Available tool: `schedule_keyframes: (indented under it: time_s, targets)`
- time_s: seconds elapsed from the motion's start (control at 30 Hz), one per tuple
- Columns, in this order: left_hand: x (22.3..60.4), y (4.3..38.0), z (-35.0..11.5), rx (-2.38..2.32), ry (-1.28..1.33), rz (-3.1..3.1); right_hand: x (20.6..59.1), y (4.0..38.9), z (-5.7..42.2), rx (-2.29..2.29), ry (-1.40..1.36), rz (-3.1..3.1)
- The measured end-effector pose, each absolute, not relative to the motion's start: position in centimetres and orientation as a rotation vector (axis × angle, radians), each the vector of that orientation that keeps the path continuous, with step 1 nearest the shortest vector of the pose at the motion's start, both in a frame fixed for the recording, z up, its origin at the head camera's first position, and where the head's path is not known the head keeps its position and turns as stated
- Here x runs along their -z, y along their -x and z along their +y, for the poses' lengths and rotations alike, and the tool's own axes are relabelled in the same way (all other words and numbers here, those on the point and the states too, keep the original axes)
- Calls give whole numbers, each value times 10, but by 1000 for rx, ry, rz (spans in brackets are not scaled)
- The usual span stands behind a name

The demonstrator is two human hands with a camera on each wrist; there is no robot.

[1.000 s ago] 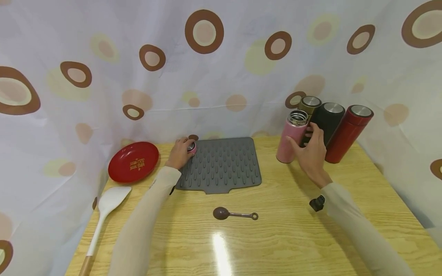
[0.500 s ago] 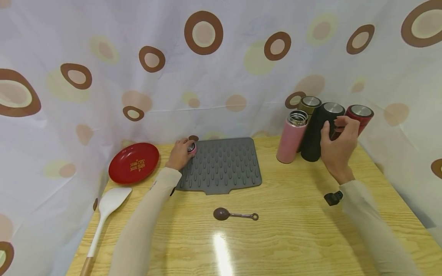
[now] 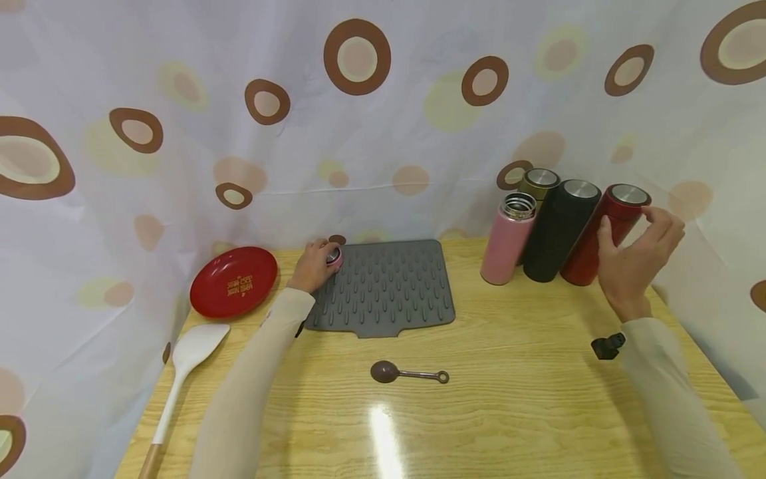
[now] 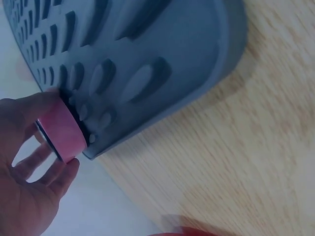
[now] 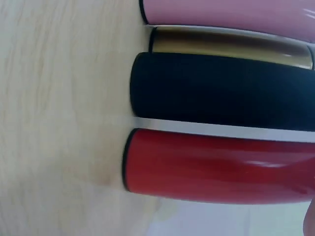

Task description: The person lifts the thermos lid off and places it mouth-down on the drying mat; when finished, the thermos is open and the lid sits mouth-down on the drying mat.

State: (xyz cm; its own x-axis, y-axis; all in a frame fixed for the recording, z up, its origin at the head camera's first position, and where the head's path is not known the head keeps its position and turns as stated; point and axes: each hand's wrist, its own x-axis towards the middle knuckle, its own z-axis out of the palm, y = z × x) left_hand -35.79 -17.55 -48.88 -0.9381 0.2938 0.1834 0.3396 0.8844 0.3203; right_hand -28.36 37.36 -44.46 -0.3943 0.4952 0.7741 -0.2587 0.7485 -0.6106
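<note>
My left hand (image 3: 311, 268) pinches a pink bottle cap (image 4: 61, 130) between thumb and fingers, at the far left corner of the grey ridged mat (image 3: 383, 286). At the right, my right hand (image 3: 637, 259) is beside the upper part of a red thermos (image 3: 583, 256), thumb in front of it and fingers spread at its right side. A fingertip shows at the lower right edge in the right wrist view, right by the red thermos. To its left stand a black thermos (image 3: 553, 229), a gold thermos (image 3: 541, 179) mostly hidden behind, and an uncapped pink thermos (image 3: 505, 249).
A red plate (image 3: 215, 286) with gold characters lies at the far left. In front of it is a white spatula (image 3: 188, 352) with a wooden handle. A brown spoon (image 3: 384, 371) lies before the mat. A patterned curtain (image 3: 371, 140) hangs close behind the table.
My right hand has let go of the pink thermos and moved right, past the black thermos, to the red one. My left hand stays with the cap on the mat.
</note>
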Motion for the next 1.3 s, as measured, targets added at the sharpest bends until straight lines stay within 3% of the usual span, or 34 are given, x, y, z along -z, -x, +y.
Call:
schedule_keyframes:
  time_s: [0.4, 0.83, 1.0, 1.3]
  targets:
    - [488, 361, -172, 536, 415, -2942, 471, 282, 381, -1171, 426, -1969]
    - [493, 360, -170, 467, 504, -2819, 498, 290, 385, -1344, 416, -1944]
    - [491, 362, -169, 482, 496, -2835, 484, 284, 384, -1288, 394, -1866]
    - [495, 359, -171, 554, 482, -2850, 416, 250, 353, -1246, 187, -1736]
